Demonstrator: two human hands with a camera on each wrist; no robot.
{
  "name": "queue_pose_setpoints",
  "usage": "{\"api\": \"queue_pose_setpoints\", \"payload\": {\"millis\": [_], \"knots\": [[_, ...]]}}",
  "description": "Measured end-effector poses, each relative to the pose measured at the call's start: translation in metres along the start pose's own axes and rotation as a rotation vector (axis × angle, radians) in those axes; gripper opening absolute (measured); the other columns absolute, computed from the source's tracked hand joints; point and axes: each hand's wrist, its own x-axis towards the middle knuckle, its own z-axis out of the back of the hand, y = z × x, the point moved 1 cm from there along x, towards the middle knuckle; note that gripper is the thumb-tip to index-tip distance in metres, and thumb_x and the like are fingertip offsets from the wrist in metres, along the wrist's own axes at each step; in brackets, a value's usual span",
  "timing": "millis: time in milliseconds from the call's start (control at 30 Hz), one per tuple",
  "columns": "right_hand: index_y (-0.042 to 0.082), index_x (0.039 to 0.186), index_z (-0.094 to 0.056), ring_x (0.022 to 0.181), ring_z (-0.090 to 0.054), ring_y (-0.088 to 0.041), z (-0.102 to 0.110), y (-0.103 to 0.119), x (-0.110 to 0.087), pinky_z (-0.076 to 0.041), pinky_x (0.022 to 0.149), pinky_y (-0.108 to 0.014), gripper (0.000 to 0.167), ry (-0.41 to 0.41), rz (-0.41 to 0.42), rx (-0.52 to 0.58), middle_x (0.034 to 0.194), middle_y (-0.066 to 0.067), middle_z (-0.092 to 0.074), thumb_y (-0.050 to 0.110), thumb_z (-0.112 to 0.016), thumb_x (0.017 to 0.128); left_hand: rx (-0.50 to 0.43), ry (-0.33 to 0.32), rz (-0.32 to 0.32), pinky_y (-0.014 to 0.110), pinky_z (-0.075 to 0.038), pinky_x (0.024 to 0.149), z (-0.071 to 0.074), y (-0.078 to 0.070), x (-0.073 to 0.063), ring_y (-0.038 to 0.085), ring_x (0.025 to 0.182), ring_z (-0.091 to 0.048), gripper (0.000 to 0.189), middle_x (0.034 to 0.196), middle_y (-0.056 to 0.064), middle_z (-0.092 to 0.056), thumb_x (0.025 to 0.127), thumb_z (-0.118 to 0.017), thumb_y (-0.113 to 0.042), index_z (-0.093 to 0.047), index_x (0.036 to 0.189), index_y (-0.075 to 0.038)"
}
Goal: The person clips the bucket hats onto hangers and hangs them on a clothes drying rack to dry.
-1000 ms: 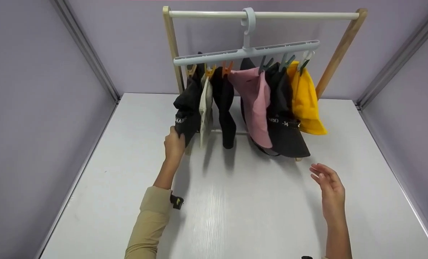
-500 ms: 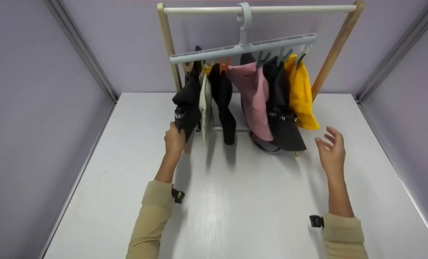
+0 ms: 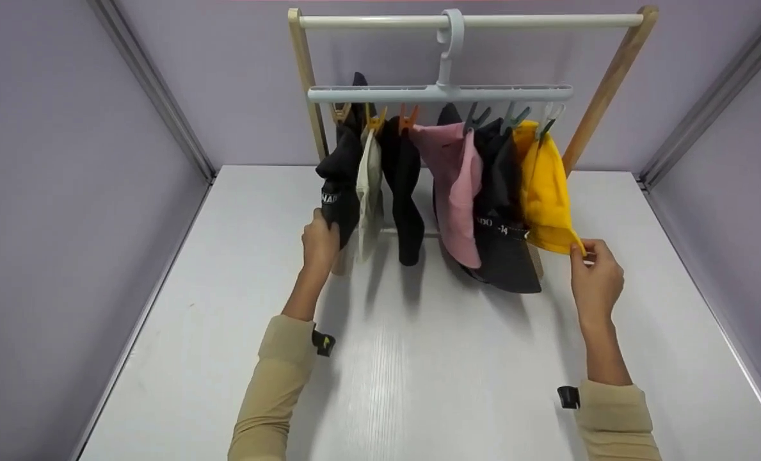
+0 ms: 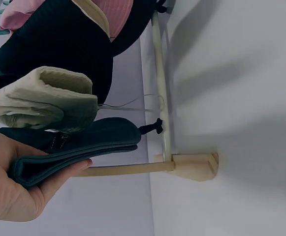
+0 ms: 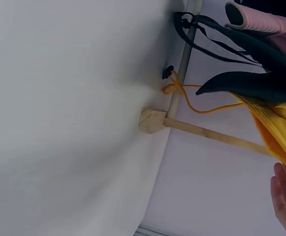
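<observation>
My left hand (image 3: 321, 244) grips the lower edge of a folded black hat (image 3: 342, 211) with white lettering, at the left end of a pale blue clip hanger (image 3: 441, 94). The left wrist view shows that hat's doubled brim (image 4: 83, 152) lying between thumb and fingers. On the other side, my right hand (image 3: 598, 278) pinches the brim corner of a yellow hat (image 3: 545, 192) between thumb and fingertips. Part of this hand is cut off in the right wrist view. Both hats hang from clothespins, and the hanger is level.
Between them hang a cream hat (image 3: 368, 198), a black hat (image 3: 408, 211), a pink hat (image 3: 458, 192) and a black hat with a wide brim (image 3: 505, 256). The wood-sided rack (image 3: 303, 70) carries the hanger on its white rod (image 3: 546, 21). Walls enclose the white table (image 3: 380, 384).
My right hand has moved up from open air and taken the yellow hat's brim. The hanger has gone from tilted, right end high, to level. The left hand keeps its grip.
</observation>
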Motion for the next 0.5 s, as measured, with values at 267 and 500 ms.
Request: {"api": "queue_pose_setpoints", "payload": {"millis": [267, 500], "knots": [[-0.004, 0.098, -0.063, 0.081, -0.059, -0.024, 0.007, -0.009, -0.011, -0.037, 0.062, -0.019, 0.025, -0.012, -0.059, 0.018, 0.095, -0.015, -0.065, 0.020, -0.058, 0.091, -0.043, 0.038, -0.005, 0.041, -0.049, 0.066, -0.003, -0.005, -0.002, 0.034, 0.084, -0.062, 0.022, 0.097, 0.026, -0.061, 0.093, -0.048, -0.007, -0.050, 0.110, 0.007], [-0.003, 0.102, -0.062, 0.084, -0.059, -0.024, 0.007, -0.010, -0.015, -0.037, 0.062, -0.020, 0.025, -0.014, -0.065, 0.026, 0.099, -0.014, -0.064, 0.019, -0.058, 0.091, -0.025, 0.048, -0.018, 0.038, -0.051, 0.063, -0.009, -0.003, -0.005, 0.034, 0.081, -0.063, 0.028, 0.097, 0.026, -0.062, 0.091, -0.050, -0.007, -0.049, 0.114, 0.008]]}}
